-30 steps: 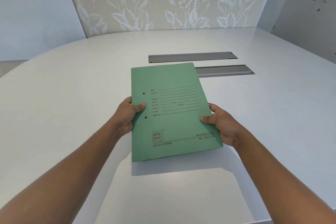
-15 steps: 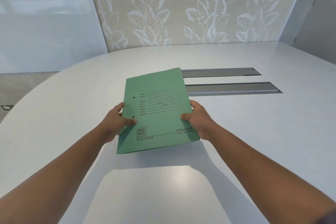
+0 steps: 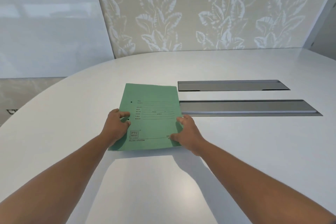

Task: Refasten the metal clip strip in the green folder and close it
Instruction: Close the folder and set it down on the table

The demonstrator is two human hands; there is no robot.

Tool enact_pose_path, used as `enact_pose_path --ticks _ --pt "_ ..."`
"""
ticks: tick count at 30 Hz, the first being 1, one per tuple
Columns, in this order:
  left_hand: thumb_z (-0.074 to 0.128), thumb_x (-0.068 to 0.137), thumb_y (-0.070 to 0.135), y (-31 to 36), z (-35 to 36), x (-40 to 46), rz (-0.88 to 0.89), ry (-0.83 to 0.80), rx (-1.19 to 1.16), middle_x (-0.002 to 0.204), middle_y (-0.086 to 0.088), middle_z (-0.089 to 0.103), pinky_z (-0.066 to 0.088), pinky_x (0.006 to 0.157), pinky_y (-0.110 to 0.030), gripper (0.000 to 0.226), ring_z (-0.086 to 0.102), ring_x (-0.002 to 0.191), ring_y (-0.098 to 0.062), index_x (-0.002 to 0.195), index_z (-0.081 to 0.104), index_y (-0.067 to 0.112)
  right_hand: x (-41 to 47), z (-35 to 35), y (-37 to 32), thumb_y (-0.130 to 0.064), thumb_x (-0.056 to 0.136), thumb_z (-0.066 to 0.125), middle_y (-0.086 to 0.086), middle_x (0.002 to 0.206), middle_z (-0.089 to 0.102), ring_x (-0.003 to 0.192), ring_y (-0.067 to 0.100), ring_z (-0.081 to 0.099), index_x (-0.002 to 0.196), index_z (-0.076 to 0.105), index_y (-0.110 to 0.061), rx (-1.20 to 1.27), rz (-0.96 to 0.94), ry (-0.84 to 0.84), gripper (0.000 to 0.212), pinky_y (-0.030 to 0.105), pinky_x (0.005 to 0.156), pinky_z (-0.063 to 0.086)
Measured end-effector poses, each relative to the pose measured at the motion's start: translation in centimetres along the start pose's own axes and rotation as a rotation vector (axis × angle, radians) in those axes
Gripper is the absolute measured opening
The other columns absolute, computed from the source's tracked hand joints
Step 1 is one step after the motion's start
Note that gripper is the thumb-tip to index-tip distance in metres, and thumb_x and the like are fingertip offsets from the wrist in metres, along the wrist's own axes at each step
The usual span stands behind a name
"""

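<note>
The green folder (image 3: 152, 112) lies closed and flat on the white table (image 3: 254, 142), printed cover up, two punch holes near its left edge. My left hand (image 3: 116, 125) grips the folder's left edge, thumb on top of the cover. My right hand (image 3: 187, 134) rests on the folder's lower right edge, thumb and fingers spread over the cover. The metal clip strip is hidden inside the closed folder.
Two long grey metal cable-slot covers (image 3: 249, 108) are set into the table to the right of the folder, the farther cover (image 3: 232, 85) behind it. A leaf-patterned wall panel (image 3: 200, 14) rises beyond the table's curved far edge.
The folder has gone from held tilted above the table to lying flat on it, farther from me. My right hand's fingers have spread over the cover.
</note>
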State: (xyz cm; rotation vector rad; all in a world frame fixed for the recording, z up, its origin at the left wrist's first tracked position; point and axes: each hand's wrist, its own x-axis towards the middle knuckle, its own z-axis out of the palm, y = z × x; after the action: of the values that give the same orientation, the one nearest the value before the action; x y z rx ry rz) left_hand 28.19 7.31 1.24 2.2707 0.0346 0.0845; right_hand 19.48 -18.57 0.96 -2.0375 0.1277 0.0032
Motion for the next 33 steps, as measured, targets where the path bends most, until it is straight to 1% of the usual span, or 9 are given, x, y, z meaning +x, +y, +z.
enact_pose_path --ticks 2,6,9,12,15,17,20,23,33 --pt "0.066 0.094 0.007 -0.6 0.8 1.5 -0.006 -0.010 0.047 0.144 -0.002 0.045 0.039 0.089 -0.027 0.036 0.045 0.106 -0.016 0.129 0.065 0.008 1.2 0.4 1.0 -0.012 0.077 0.085 -0.015 0.138 0.028 0.126 0.012 0.040 0.141 0.054 -0.008 -0.045 -0.038 -0.015 0.071 0.022 0.099 0.036" --pt "0.066 0.094 0.009 -1.6 1.9 4.1 0.006 -0.040 0.103 0.131 0.005 0.049 0.039 0.087 -0.027 0.036 0.047 0.104 -0.015 0.130 0.064 0.010 3.0 1.0 2.0 -0.017 0.081 0.081 -0.010 0.136 0.037 0.129 0.015 0.043 0.134 0.060 -0.007 -0.120 -0.121 -0.034 0.059 0.020 0.102 0.032" --pt "0.064 0.095 0.010 -1.8 2.3 5.9 0.026 -0.070 0.115 0.122 0.008 0.049 0.042 0.087 -0.028 0.037 0.052 0.104 -0.019 0.132 0.063 0.010 4.1 1.5 2.4 -0.018 0.086 0.072 0.007 0.140 0.049 0.127 0.025 0.049 0.113 0.067 -0.001 -0.273 -0.181 -0.033 0.033 0.023 0.097 0.038" --pt "0.061 0.097 0.014 -2.0 2.6 7.0 0.008 -0.084 0.128 0.129 0.001 0.051 0.042 0.089 -0.031 0.038 0.056 0.116 -0.028 0.135 0.061 0.015 4.9 2.1 2.5 -0.020 0.091 0.064 0.016 0.137 0.051 0.124 0.035 0.047 0.098 0.062 0.001 -0.373 -0.168 -0.035 0.022 0.033 0.097 0.040" --pt "0.058 0.099 0.017 -2.5 3.1 7.8 -0.027 -0.080 0.179 0.155 -0.006 0.039 0.038 0.106 -0.040 0.040 0.037 0.140 -0.033 0.139 0.058 0.022 5.5 2.6 2.8 -0.026 0.100 0.052 0.015 0.157 0.036 0.140 0.036 0.032 0.117 0.058 -0.004 -0.498 -0.173 -0.067 0.028 0.042 0.112 0.032" --pt "0.057 0.100 0.020 -2.6 3.3 8.0 -0.057 -0.088 0.184 0.160 -0.007 0.032 0.030 0.114 -0.042 0.041 0.022 0.146 -0.032 0.141 0.056 0.026 5.6 3.1 3.2 -0.029 0.104 0.044 0.015 0.163 0.029 0.147 0.032 0.021 0.134 0.052 -0.004 -0.582 -0.201 -0.058 0.040 0.040 0.119 0.018" --pt "0.056 0.100 0.028 -2.8 3.3 8.0 -0.074 -0.094 0.271 0.157 0.000 0.038 0.027 0.111 -0.043 0.039 0.027 0.142 -0.031 0.137 0.057 0.038 5.3 3.6 3.7 -0.030 0.105 0.034 0.012 0.164 0.029 0.153 0.032 0.009 0.143 0.046 -0.008 -0.726 -0.249 -0.002 0.045 0.045 0.122 0.003" --pt "0.055 0.099 0.030 -2.9 3.5 7.9 -0.050 -0.090 0.278 0.147 0.007 0.048 0.026 0.108 -0.044 0.036 0.033 0.137 -0.031 0.134 0.059 0.041 5.1 3.8 3.9 -0.029 0.104 0.029 0.005 0.165 0.028 0.154 0.031 0.010 0.141 0.046 -0.014 -0.768 -0.208 0.011 0.043 0.053 0.120 0.001" --pt "0.054 0.101 0.026 -3.3 3.6 8.3 -0.058 -0.122 0.185 0.146 0.001 0.046 0.029 0.116 -0.046 0.039 0.024 0.142 -0.031 0.139 0.057 0.033 5.2 3.6 4.0 -0.026 0.101 0.032 0.006 0.163 0.032 0.153 0.030 0.017 0.139 0.049 -0.012 -0.705 -0.198 0.002 0.044 0.045 0.118 0.013"
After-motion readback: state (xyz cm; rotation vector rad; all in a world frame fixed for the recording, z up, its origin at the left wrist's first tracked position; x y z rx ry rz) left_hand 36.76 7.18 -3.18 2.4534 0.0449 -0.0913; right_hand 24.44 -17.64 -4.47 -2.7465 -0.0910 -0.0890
